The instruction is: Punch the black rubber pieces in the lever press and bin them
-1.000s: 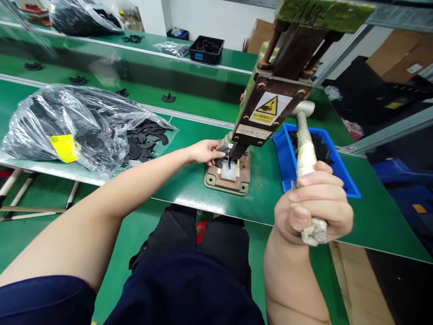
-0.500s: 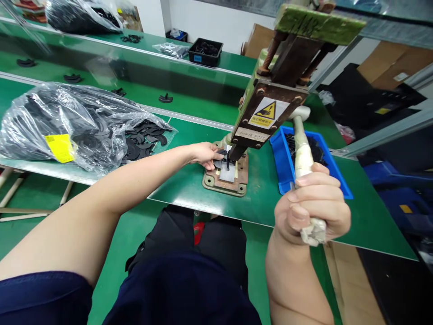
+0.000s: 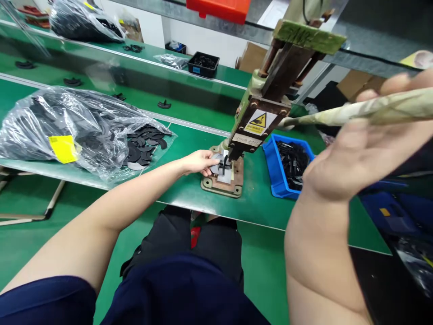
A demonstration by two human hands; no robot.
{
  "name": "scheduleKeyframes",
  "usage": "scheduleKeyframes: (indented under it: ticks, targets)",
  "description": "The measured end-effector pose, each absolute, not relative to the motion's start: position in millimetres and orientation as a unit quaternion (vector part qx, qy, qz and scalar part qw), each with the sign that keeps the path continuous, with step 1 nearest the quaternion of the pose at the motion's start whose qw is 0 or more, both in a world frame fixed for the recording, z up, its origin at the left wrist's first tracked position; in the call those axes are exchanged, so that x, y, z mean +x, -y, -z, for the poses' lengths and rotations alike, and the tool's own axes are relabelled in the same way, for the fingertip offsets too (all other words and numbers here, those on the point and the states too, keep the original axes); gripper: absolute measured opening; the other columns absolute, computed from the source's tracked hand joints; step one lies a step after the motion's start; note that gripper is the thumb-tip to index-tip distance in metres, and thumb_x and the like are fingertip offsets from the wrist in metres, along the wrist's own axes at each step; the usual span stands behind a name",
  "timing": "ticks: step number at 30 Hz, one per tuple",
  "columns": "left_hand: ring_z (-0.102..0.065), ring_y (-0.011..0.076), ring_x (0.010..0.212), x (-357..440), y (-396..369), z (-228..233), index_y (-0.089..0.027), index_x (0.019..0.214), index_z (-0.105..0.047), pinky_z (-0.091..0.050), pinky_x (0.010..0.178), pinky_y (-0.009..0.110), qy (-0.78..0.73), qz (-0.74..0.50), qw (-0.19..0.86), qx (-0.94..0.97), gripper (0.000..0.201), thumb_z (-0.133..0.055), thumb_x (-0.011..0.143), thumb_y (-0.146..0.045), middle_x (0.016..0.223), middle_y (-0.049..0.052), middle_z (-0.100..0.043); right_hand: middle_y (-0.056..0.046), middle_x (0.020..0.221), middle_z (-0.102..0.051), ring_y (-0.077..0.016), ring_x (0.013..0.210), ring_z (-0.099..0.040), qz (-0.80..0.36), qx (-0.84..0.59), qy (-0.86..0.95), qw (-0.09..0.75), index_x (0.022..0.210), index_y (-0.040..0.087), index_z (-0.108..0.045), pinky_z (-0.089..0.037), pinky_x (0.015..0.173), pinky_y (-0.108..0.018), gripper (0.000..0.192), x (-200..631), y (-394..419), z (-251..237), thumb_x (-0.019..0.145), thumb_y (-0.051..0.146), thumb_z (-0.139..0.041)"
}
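Observation:
My left hand [image 3: 200, 162] pinches a flat dark curved plastic piece [image 3: 215, 169] at the left side of the metal base [image 3: 238, 177] of a hand press [image 3: 248, 113]. A small upright black curved part [image 3: 225, 165] stands just under the press's ram. My right hand [image 3: 358, 158] is raised high on the right, its thumb below and fingers above the tape-wrapped lever handle [image 3: 338, 113] of the press. Motion smears those fingers somewhat. The handle points up towards me and to the right.
Left of the press lies a clear plastic bag [image 3: 91, 117] spilling black curved pieces [image 3: 144, 144]. A blue bin [image 3: 274, 174] of black parts stands to its right. Behind runs a green belt [image 3: 128, 83] bearing scattered pieces. A black crate [image 3: 203, 70] and an orange bin [image 3: 219, 9] are farther back.
My right hand and the lever handle have swung upward and to the right. My left hand stays at the press base with the plastic piece. The view has shifted slightly.

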State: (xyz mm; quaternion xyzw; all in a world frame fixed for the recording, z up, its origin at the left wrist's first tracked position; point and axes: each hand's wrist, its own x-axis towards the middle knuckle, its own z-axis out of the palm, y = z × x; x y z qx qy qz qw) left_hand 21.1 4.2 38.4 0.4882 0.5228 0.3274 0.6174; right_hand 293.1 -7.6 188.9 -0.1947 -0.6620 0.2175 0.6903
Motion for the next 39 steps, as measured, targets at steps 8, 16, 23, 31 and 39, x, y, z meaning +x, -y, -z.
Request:
scheduleKeyframes:
  ticks: [8,16,23,31,39]
  targets:
    - [-0.069,0.0137,0.051,8.4,58.4,-72.5,-0.019,0.087,-0.055,-0.056,0.048,0.021,-0.437,-0.341,0.614,0.561,0.045,-0.082,0.091,-0.055,0.063,0.0,-0.069,-0.008,0.113,-0.076,-0.0176,0.099,-0.075,-0.312,-0.374,0.683,0.544,0.124,0.024,-0.069,-0.066,0.093,-0.037,0.04,271.4,55.9,-18.3,0.088,0.035,-0.081]
    - [-0.068,0.0145,0.05,31.3,90.6,-79.1,-0.02,0.087,-0.056,-0.055,0.048,0.022,-0.409,-0.314,0.639,0.571,0.046,-0.082,0.088,-0.058,0.061,-0.001,-0.067,-0.004,0.096,-0.073,-0.0165,0.092,-0.071,-0.336,-0.366,0.664,0.559,0.097,0.023,-0.067,-0.061,0.086,-0.033,0.02,229.8,93.6,4.7,0.093,0.042,-0.073]
    - [-0.066,0.0147,0.048,35.7,90.3,-78.1,-0.021,0.084,-0.056,-0.051,0.044,0.022,-0.405,-0.294,0.665,0.554,0.047,-0.083,0.085,-0.059,0.058,-0.002,-0.064,-0.003,0.098,-0.072,-0.0164,0.09,-0.069,-0.305,-0.371,0.68,0.554,0.098,0.025,-0.064,-0.058,0.085,-0.035,0.01,233.9,103.6,3.1,0.097,0.034,-0.067]
    - [-0.062,0.0153,0.051,27.4,89.0,-73.3,-0.022,0.087,-0.056,-0.049,0.05,0.026,-0.459,-0.279,0.605,0.587,0.042,-0.076,0.09,-0.059,0.062,-0.001,-0.063,-0.006,0.105,-0.074,-0.0194,0.101,-0.071,-0.233,-0.359,0.757,0.494,0.105,0.025,-0.069,-0.058,0.093,-0.038,0.012,254.6,103.4,-17.5,0.093,0.027,-0.07]
    - [-0.05,0.0146,0.068,34.0,111.4,-79.5,-0.021,0.069,-0.056,-0.039,0.063,0.028,-0.461,-0.356,0.356,0.731,0.041,-0.068,0.097,-0.047,0.075,0.001,-0.055,-0.005,0.106,-0.076,-0.0205,0.1,-0.072,-0.2,-0.33,0.79,0.476,0.108,0.027,-0.07,-0.059,0.092,-0.04,0.016,256.7,107.9,-17.6,0.092,0.024,-0.07]
